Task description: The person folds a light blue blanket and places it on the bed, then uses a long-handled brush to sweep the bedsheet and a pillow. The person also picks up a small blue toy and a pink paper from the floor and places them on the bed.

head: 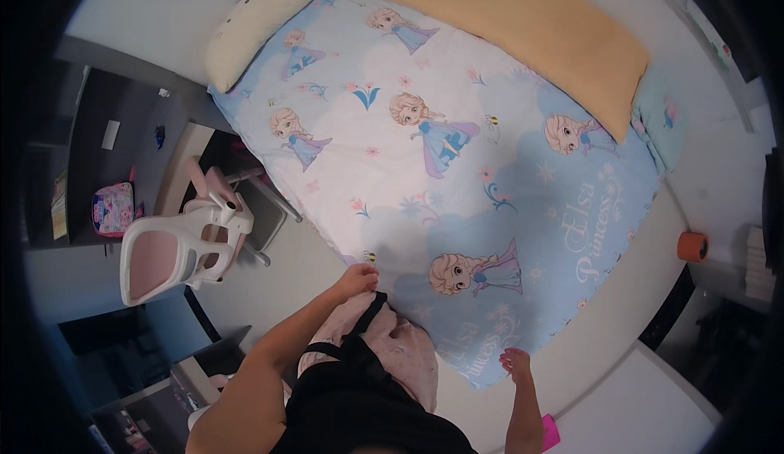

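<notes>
A bed before me is covered by a blue-and-white printed sheet (380, 209) with cartoon princess figures, flowers, bees and lettering. The sheet lies mostly smooth, and its near corner reaches down close to my legs. At the sheet's near left edge is my left hand (358, 280), fingers curled; whether it pinches any cloth cannot be made out. My right hand (516, 365) hovers by the near right edge of the sheet with loosely bent fingers, and nothing shows in it. A cream pillow (263, 28) rests at the far left end of the bed. Along the far side stretches a long mustard-yellow cushion (520, 31).
A pink-and-white chair (211, 227) stands left of the bed, beside a dark desk (131, 111) with a colourful bag (113, 209). To the right are an orange pot (692, 246) and a white surface (637, 402). A bright pink object (551, 432) shows near my right forearm.
</notes>
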The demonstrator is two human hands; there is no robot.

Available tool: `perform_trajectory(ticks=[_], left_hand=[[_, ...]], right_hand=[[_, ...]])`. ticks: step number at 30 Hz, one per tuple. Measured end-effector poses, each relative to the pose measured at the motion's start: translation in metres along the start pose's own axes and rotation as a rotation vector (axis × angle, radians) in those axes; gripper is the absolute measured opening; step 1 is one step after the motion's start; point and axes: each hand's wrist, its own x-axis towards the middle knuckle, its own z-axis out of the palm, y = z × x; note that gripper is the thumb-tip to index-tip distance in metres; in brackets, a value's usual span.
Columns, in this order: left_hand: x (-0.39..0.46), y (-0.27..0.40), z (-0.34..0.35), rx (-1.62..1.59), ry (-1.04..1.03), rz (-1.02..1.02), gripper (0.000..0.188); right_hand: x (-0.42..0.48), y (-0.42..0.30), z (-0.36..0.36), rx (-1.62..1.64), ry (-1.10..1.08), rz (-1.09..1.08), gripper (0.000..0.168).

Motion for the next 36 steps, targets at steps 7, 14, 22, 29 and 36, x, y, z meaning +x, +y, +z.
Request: perform_trajectory(ticks=[7,14,22,29,36], left_hand=[[-0.045,-0.065,-0.019,-0.027,0.091,0.001,0.022],[-0.086,-0.15,-0.069,-0.269,0.189,0.104,0.018],[-0.101,-0.193,-0.137,-0.301,0.19,0.099,0.017],[-0.104,-0.254,-0.234,-0.264,0.13,0.171,0.02],[-0.135,-0.265,-0.364,-0.379,0.315,0.212,0.017]], right_hand=[[0.001,0.002,-0.007,0.027,0.088,-0.146,0.016],[-0.017,-0.068,0.053,-0.016,0.062,-0.303,0.015],[-0.038,-0.061,0.154,-0.113,0.018,-0.361,0.016],[-0.042,0.021,0.271,-0.159,0.053,-0.217,0.017],[-0.063,0.071,0.413,-0.248,-0.103,-0.11,0.019]])
